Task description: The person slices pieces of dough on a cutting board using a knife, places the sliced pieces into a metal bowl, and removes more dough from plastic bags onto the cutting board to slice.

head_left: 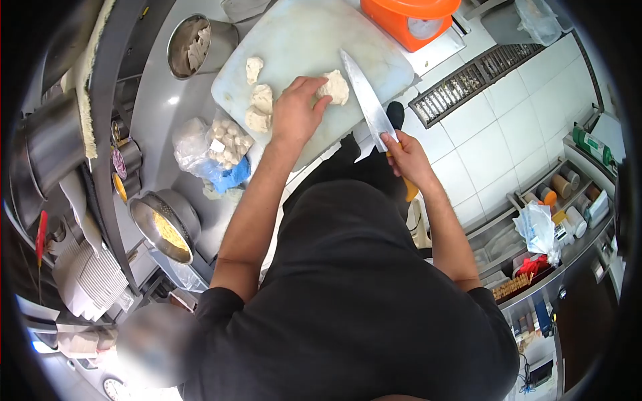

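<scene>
A pale piece of dough (pixel 334 88) lies on the white cutting board (pixel 304 33), and the fingers of my left hand (pixel 299 110) touch its left side. My right hand (pixel 406 159) is wrapped round the yellow handle of a large knife (pixel 366 93), whose blade points up and away over the board's right edge. More dough lies on the board to the left of my left hand: a small lump (pixel 254 69) and two lumps touching each other (pixel 259 107). The knife blade and the dough are apart.
A steel pot (pixel 221 48) with pale pieces stands left of the board. Below it lies a bag of round white pieces (pixel 231 144), near a pan of yellow food (pixel 170 232). An orange scale (pixel 409 25) sits at the upper right. Bottles and packets fill a right-hand shelf.
</scene>
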Demonstrator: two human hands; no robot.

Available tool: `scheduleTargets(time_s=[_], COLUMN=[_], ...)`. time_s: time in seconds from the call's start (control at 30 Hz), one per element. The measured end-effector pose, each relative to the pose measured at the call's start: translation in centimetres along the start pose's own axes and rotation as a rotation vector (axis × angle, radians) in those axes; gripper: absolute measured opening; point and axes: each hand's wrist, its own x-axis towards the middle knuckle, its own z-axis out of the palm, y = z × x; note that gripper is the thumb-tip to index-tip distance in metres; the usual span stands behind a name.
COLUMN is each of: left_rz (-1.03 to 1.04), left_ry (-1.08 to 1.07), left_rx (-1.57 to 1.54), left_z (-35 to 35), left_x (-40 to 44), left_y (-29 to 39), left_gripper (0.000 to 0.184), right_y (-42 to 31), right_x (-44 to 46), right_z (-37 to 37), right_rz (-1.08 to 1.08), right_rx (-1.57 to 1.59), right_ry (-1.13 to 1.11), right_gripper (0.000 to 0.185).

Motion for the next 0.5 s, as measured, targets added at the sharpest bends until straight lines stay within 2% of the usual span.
scheduleTargets(time_s=[0.17, 0.5], left_rz=[0.065, 0.07], left_ry=[0.017, 0.012], left_rx=[0.067, 0.066], left_z=[0.2, 0.3], left_x=[0.1, 0.3], left_y=[0.0, 0.1], left_gripper=[0.036, 0.033], right_y=[0.4, -0.5], right_x=[0.3, -0.4], right_z=[0.0, 1.2], right_rz=[0.001, -0.03], right_rx=[0.028, -0.042], right_ry=[-0.068, -0.016], right_gripper=[0.043, 0.042])
